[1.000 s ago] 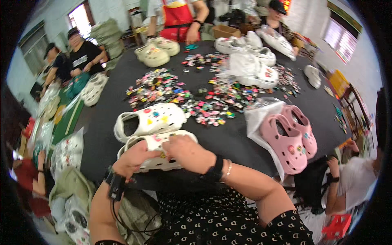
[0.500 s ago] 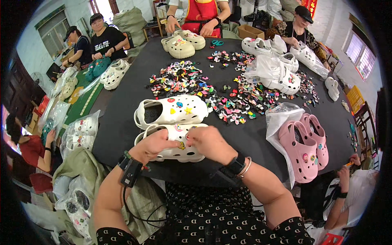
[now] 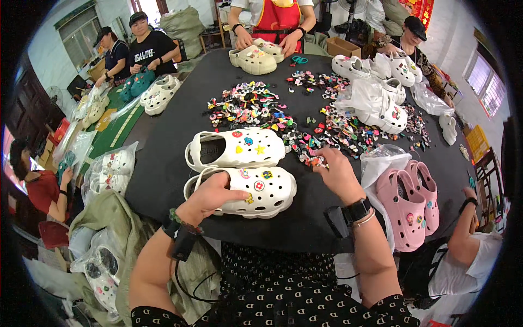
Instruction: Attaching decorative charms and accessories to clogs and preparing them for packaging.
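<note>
A white clog [image 3: 275, 188] lies on its side near the table's front, several charms in its holes. My left hand [image 3: 210, 197] grips it at the heel opening, thumb pressed along the upper beside a yellow charm [image 3: 249, 198]. Right behind it is the other white clog [image 3: 248, 147], bearing strawberry, star and other charms. My right hand [image 3: 343, 177] is at the near edge of a heap of loose shoe charms [image 3: 310, 144], thumb and fingers apart around some of them. Whether a fingertip touches one is hard to see.
Pink clogs [image 3: 406, 212] stand at the right beside a clear plastic bag [image 3: 381, 163]. Another charm heap [image 3: 248, 106] and bagged white clogs [image 3: 381, 111] lie farther back. Across the black table [image 3: 163, 169], a person in a red apron [image 3: 272, 27] handles cream clogs [image 3: 253, 59]. Other people work around.
My right hand has left the near white clog and moved right to the charm heap. A round red-and-white charm now shows on the clog. My left hand still holds it.
</note>
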A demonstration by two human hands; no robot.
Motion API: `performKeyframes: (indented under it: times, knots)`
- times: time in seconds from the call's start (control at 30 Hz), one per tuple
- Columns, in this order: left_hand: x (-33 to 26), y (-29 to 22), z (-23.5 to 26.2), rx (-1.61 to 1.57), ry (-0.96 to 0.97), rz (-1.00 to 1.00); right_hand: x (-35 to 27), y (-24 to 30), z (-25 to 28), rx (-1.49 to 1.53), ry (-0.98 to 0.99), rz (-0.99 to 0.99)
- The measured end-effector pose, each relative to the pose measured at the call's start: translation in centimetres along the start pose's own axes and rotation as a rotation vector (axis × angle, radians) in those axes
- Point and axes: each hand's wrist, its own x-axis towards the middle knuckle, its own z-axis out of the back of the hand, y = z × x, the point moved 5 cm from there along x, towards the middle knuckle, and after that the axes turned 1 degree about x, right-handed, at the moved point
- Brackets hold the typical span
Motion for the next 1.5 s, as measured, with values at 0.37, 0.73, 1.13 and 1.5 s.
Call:
performKeyframes:
  times: [0.37,0.73,1.13,1.5]
  knots:
    - [-2.4,-1.9,-0.3,0.867,-0.410,-0.188,-1.2,4.5,-1.9,0.247,0.284,0.190]
    - [-6.4,-5.2,-0.8,1.440,-0.724,-0.728,-2.0,4.8,-2.8,0.241,0.264,0.259]
    - [0.6,-4.8,3.4,0.817,-0.644,-0.340,0.9,-4.0,0.0,-0.009,0.202,0.085]
    - [3.2,-4.6,4.3,1.109,-0.157,-0.021,-0.7,-2.4,-0.3,0.065,0.345,0.106]
